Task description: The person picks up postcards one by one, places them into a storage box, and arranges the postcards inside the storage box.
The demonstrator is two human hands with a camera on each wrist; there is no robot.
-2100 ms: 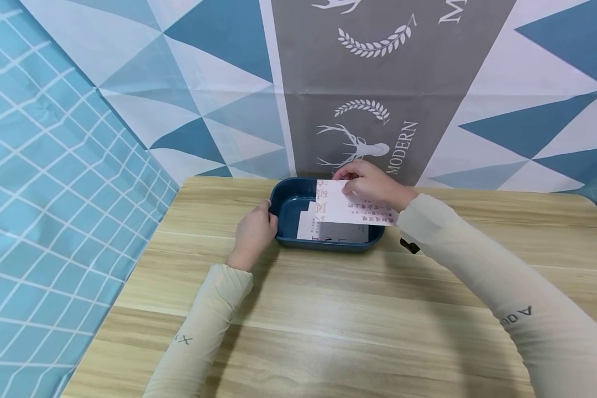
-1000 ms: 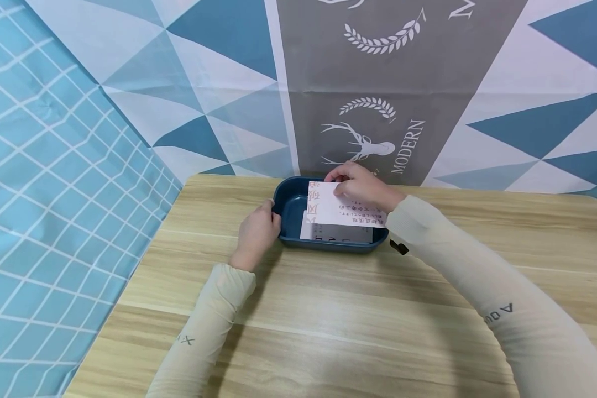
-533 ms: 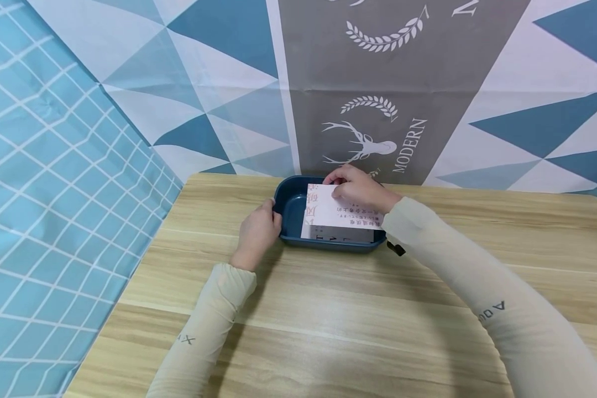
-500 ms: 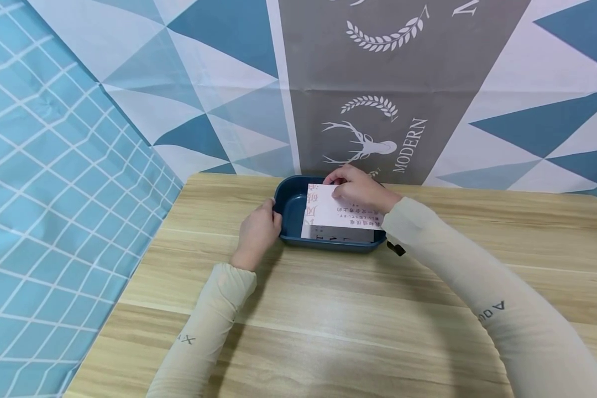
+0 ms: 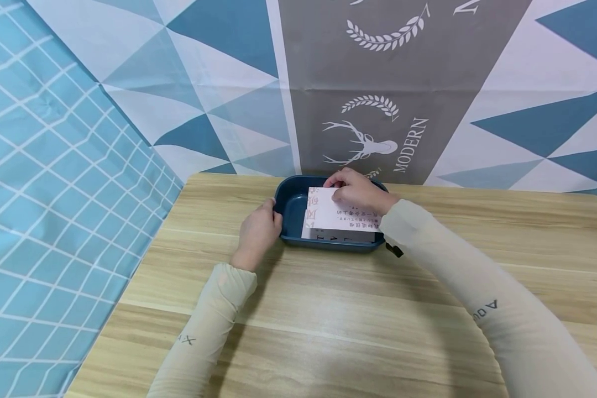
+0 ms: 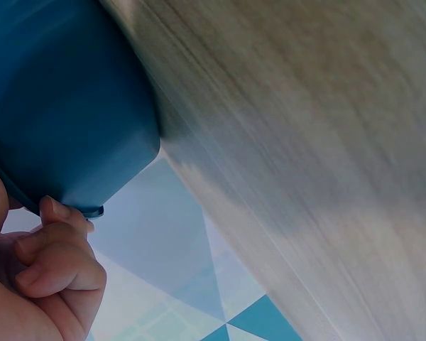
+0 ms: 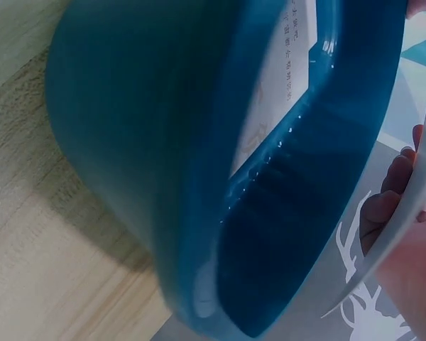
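My left hand (image 5: 258,229) grips the left end of a blue plastic basin (image 5: 328,246); in the left wrist view its curled fingers (image 6: 64,259) hook the basin's rim. Over the right part of the basin, my right hand (image 5: 360,193) pinches a white printed card (image 5: 323,213) by its far edge, thumb on top. The right wrist view shows this card edge-on as a pale, bent strip (image 7: 394,245) above the rim. Inside the basin lie other printed cards (image 5: 338,234), partly hidden under the held one.
The basin stands near the back edge of a wood-grain table (image 5: 298,331). Close behind rises a patterned cloth backdrop (image 5: 318,66), and a blue gridded cloth (image 5: 45,193) hangs along the left side. A black strap end (image 5: 394,250) shows below the right wrist.
The right hand has moved the card a little left over the basin and lowered it towards the cards inside. The left hand keeps its hold on the basin's end.
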